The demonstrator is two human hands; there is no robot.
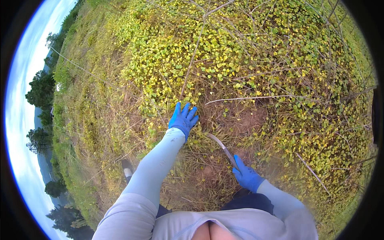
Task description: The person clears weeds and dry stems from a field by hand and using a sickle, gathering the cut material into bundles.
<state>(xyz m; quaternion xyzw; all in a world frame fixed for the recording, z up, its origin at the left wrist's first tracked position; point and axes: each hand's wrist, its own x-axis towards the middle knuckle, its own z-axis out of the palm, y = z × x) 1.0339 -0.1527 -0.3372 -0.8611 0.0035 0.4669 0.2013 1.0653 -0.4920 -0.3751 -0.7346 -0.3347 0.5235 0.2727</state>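
In a blue knitted glove, my left hand [183, 120] reaches forward with its fingers apart, at the edge of a mat of low yellow-green plants [186, 57]. It holds nothing that I can see. My right hand [246, 176], gloved alike, grips the handle of a sickle [222, 146]. The sickle's curved blade points forward and left, over cut or flattened stalks [192, 163]. A patch of bare reddish soil [250, 118] lies ahead of the sickle.
A long dry stem [193, 57] rises from the ground beyond my left hand. Another pale stick [249, 98] lies across the soil patch. Thin dry branches [333, 60] tangle at the right. A shoe [127, 168] shows at the left. Trees [42, 90] stand along the slope's far side.
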